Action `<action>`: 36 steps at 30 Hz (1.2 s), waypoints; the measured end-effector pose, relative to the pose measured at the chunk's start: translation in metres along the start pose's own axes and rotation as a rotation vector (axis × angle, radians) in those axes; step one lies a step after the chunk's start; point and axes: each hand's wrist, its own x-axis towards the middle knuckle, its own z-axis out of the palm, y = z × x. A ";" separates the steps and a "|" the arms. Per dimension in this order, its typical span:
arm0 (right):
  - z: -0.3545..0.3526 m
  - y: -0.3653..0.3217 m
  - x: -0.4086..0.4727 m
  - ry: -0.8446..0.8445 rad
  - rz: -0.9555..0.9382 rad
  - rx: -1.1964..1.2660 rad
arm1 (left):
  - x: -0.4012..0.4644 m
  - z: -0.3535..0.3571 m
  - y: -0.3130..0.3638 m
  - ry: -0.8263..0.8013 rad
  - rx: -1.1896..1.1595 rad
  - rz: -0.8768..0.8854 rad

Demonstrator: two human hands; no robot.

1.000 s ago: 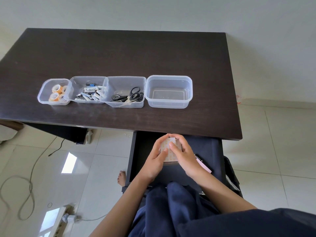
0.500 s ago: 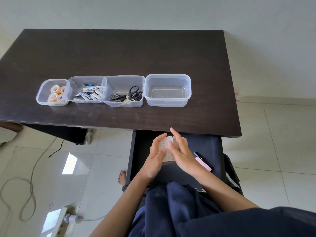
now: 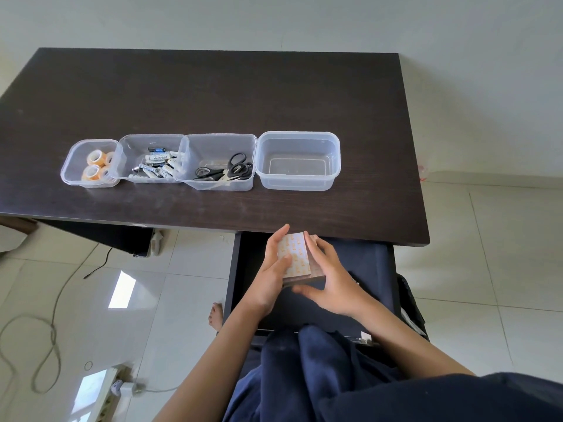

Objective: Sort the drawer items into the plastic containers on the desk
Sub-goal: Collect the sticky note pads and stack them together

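Head view: both hands over the open drawer (image 3: 365,263), left hand (image 3: 271,278) and right hand (image 3: 332,281) clasping a stack of patterned cards (image 3: 295,254) between them. Loose stack could fan and spill on its way to the empty container (image 3: 335,172) on the table (image 3: 213,92). One battery (image 3: 158,158) reads "Heybright", I think.

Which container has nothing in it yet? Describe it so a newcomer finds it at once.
On the dark desk stands a row of four clear plastic containers. Take the rightmost one, nearest the open drawer. Its neighbours hold scissors, batteries and tape rolls; this one shows only its bare bottom.
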 end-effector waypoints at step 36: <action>-0.015 -0.008 0.019 0.134 0.026 -0.047 | 0.003 0.003 0.022 -0.034 0.093 0.016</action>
